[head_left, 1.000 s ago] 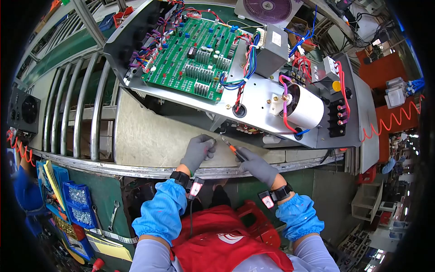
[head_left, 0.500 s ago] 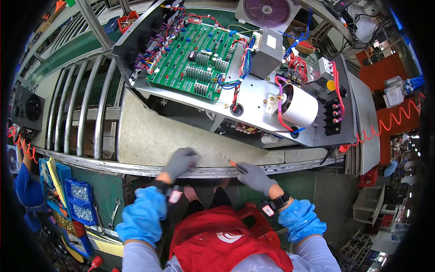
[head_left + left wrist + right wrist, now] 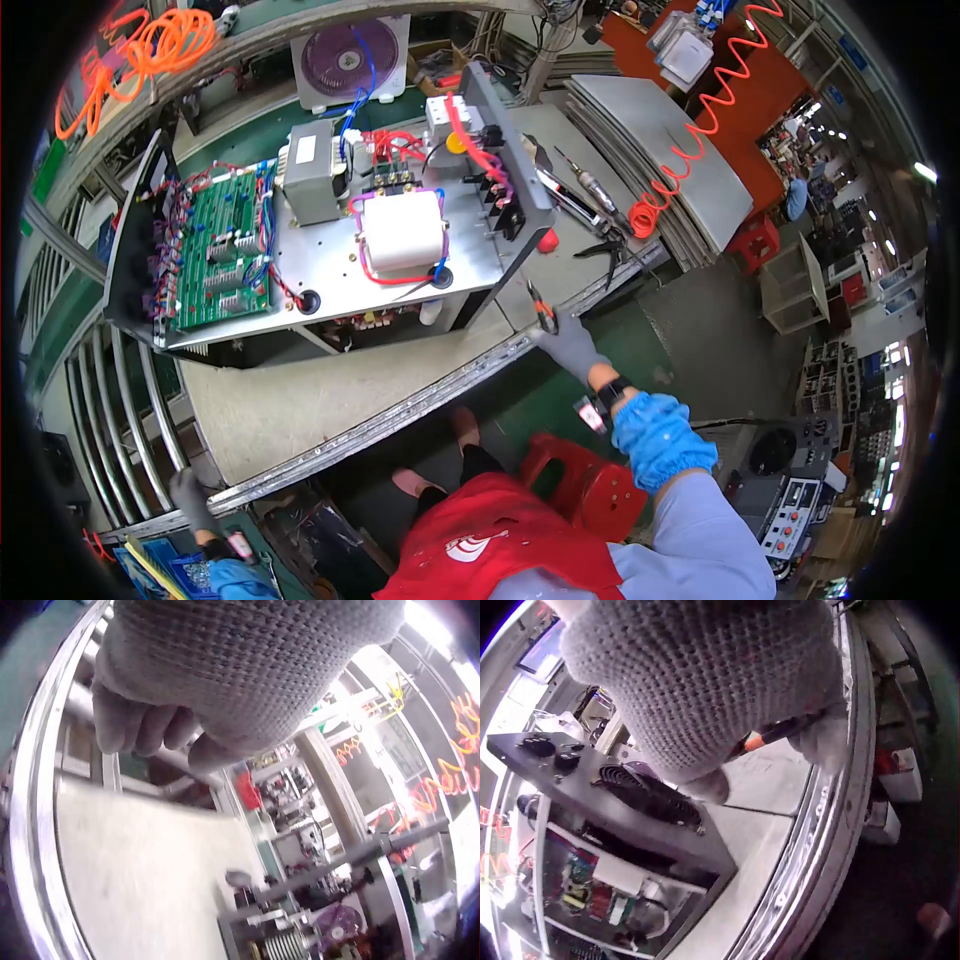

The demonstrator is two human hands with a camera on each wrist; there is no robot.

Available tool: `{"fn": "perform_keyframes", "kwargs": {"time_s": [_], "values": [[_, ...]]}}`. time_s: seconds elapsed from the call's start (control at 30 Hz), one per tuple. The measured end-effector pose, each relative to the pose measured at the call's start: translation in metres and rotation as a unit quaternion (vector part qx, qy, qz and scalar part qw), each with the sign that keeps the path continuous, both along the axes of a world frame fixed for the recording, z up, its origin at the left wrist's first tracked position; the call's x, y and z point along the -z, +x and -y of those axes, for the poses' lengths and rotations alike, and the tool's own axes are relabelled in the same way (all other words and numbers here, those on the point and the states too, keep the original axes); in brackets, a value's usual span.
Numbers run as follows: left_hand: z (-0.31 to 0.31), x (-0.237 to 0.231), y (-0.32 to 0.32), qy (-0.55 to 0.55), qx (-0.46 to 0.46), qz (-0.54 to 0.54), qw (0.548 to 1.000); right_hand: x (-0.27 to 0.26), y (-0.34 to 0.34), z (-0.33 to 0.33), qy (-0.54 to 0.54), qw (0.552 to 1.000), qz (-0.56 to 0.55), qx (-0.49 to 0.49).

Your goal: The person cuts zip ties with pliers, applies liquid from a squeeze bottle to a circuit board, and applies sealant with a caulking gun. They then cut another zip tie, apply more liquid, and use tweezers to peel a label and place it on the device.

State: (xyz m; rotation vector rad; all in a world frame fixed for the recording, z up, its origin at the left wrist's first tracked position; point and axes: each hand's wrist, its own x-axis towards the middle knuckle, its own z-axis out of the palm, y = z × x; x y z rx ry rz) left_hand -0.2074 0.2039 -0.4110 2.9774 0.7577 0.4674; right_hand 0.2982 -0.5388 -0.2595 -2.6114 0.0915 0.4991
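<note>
My gloved right hand (image 3: 572, 347) grips pliers (image 3: 541, 308) with orange and black handles, their tip pointing up past the bench's front rail. In the right wrist view, the glove (image 3: 712, 682) covers most of the tool, and only a bit of the orange and black handle (image 3: 757, 741) shows. At the lower left, my gloved left hand (image 3: 190, 497) is over the rail end by the metal rollers, its fingers loosely bent with nothing seen in them. The left wrist view shows those fingers (image 3: 142, 731) hanging above the rollers. An opened electrical chassis (image 3: 330, 305) stands on the bench between the hands.
The chassis carries a green circuit board (image 3: 225, 250), a transformer (image 3: 312, 172) and a white cylinder (image 3: 402, 230). Right of it lie a power screwdriver (image 3: 592, 190) and other tools, beside stacked metal sheets (image 3: 670, 150). A red stool (image 3: 590, 485) stands near my legs.
My left hand has moved far left and down, away from the bench middle. My right hand keeps the pliers, now beyond the chassis's right end. The head view has turned right.
</note>
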Motion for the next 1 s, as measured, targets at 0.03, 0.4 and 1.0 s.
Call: {"fn": "perform_keyframes", "kwargs": {"time_s": [0.03,0.4,1.0], "values": [[0.045,-0.01,0.035,0.0,0.077,0.009,0.997,0.005,0.018,-0.005,-0.074,0.996,0.051,-0.02],[0.403,-0.12,0.179,-0.507,-0.126,-0.072,0.849,0.074,0.209,-0.021,-0.103,0.981,0.148,0.073],[0.365,-0.098,0.202,-0.353,-0.068,-0.014,0.933,-0.043,-0.101,0.007,0.426,0.901,0.009,0.079]]}}
